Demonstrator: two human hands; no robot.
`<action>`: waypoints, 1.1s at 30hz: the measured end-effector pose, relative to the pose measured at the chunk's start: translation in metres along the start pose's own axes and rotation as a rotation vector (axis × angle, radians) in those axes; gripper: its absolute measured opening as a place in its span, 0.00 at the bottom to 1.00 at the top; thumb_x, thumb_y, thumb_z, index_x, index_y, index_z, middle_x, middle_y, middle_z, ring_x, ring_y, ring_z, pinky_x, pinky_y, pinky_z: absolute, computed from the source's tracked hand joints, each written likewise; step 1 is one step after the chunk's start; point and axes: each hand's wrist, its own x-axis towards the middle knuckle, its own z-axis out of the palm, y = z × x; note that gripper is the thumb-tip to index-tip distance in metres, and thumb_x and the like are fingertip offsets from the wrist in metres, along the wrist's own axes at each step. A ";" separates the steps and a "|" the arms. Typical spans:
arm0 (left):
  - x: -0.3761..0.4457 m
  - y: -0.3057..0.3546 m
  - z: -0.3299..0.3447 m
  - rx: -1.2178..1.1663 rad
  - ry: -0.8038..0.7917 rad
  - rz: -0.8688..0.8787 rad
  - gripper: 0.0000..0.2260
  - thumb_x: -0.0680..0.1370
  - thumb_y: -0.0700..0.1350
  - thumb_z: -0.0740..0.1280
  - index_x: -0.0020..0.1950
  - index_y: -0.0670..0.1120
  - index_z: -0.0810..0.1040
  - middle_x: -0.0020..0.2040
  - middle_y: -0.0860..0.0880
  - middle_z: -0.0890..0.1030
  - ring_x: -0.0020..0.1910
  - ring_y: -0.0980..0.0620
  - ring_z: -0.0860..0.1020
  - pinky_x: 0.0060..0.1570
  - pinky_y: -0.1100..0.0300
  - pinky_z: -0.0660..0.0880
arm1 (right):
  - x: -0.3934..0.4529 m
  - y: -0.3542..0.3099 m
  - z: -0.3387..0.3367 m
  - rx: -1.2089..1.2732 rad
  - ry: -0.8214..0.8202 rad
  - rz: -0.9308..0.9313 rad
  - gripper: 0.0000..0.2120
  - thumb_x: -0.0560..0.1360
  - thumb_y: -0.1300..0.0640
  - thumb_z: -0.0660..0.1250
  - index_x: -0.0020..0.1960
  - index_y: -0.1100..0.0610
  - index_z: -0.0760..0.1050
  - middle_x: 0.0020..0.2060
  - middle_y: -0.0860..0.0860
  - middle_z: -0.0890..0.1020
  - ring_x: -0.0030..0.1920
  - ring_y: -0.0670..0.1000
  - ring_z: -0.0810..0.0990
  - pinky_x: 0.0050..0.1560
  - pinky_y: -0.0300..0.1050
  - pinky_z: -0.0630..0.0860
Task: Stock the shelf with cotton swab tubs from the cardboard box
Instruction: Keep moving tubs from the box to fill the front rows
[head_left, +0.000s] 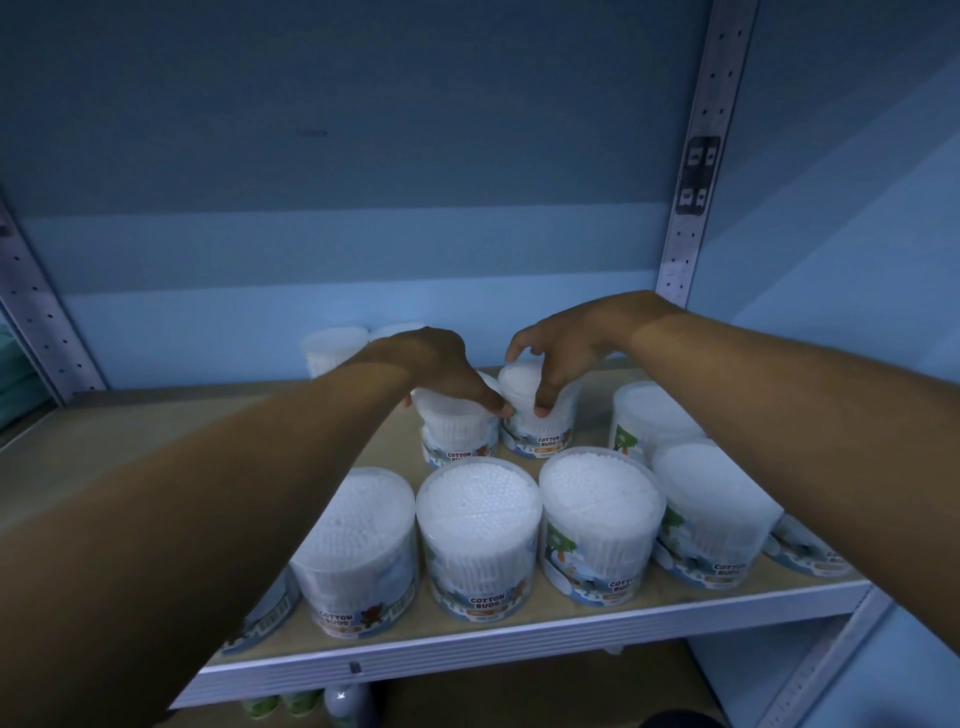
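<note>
Each hand is setting a tub down behind the front row (480, 535); left hand (441, 371) grips the left tub (457, 434), right hand (561, 348) pinches the right tub (540, 421); next, I'd judge, release and fetch more; box unseen.

Clear round cotton swab tubs (480, 540) with "COTTON BUDS" labels stand upright in a front row on the wooden shelf (597, 605); two more tubs (537, 423) stand side by side behind, others further back
</note>
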 end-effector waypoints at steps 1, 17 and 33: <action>0.000 -0.001 -0.002 -0.002 -0.007 0.021 0.41 0.65 0.68 0.75 0.69 0.45 0.72 0.61 0.48 0.75 0.54 0.45 0.78 0.48 0.54 0.82 | 0.000 0.000 0.000 0.024 0.007 0.014 0.42 0.65 0.37 0.78 0.74 0.40 0.64 0.72 0.48 0.69 0.65 0.56 0.74 0.64 0.52 0.76; 0.007 -0.002 -0.007 0.076 -0.047 0.088 0.40 0.67 0.63 0.77 0.73 0.47 0.71 0.65 0.47 0.76 0.39 0.48 0.79 0.42 0.58 0.78 | -0.005 -0.005 0.005 0.119 -0.004 0.052 0.36 0.71 0.39 0.74 0.76 0.39 0.65 0.74 0.49 0.67 0.63 0.59 0.78 0.60 0.51 0.79; 0.006 0.005 -0.002 0.082 -0.126 0.020 0.38 0.68 0.65 0.74 0.72 0.47 0.72 0.69 0.47 0.74 0.60 0.42 0.78 0.52 0.52 0.82 | -0.025 -0.013 0.006 0.031 -0.013 0.026 0.35 0.72 0.39 0.73 0.76 0.43 0.66 0.73 0.47 0.69 0.69 0.53 0.72 0.57 0.42 0.71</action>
